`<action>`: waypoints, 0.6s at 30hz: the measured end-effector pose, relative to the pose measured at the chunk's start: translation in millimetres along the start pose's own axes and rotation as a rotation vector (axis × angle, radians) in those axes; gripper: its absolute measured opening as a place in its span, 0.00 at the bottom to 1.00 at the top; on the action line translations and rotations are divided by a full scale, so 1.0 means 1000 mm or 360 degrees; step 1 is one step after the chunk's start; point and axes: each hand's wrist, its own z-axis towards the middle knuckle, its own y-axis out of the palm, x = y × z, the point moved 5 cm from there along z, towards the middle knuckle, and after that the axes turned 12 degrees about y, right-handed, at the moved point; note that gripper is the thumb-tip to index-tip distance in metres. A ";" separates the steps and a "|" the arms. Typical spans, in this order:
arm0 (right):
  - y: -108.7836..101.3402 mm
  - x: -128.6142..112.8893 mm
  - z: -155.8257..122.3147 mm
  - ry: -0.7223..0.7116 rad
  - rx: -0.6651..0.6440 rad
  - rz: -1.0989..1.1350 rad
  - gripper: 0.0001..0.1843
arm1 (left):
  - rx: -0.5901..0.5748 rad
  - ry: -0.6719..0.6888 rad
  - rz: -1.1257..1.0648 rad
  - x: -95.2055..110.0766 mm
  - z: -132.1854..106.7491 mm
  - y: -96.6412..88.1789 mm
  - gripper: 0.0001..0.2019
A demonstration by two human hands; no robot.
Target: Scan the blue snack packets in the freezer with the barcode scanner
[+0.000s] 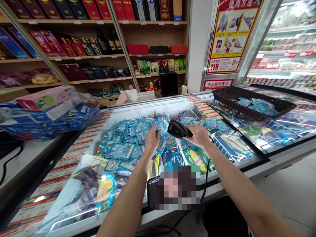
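My right hand (198, 135) is wrapped round the handle of a black barcode scanner (178, 129), whose head points left. Between the fingers of my left hand (152, 138) is a small blue packet (162, 124), its white barcode label turned up toward the scanner. Scanner and packet are close together, with a small gap. Below and left of them spreads a pile of similar blue packets (129, 133) on the chest freezer (116, 110). A few more blue packets (211, 123) lie beyond my right hand. The scanner's cable (206, 177) hangs down past the freezer's front edge.
A phone (153, 192) lies at the front edge, partly blurred out. On the right, a dark brown basket (283, 107) holds several blue packets. Plastic-wrapped boxes (49, 112) are stacked left. Behind the freezer stand shelves (96, 56) of boxes and bottles, and a black screen (168, 84).
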 end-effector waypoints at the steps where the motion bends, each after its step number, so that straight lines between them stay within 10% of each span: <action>1: -0.001 0.000 0.000 -0.0014 0.0037 0.0005 0.18 | 0.0011 0.0006 0.0004 0.000 0.000 0.000 0.23; 14: -0.013 0.021 0.003 0.0335 0.0373 -0.0123 0.15 | 0.0130 -0.0055 0.0668 0.015 0.000 -0.033 0.22; 18: -0.016 0.024 0.004 0.0415 0.0367 -0.0121 0.17 | -0.0035 0.0269 0.0691 0.039 0.001 -0.028 0.18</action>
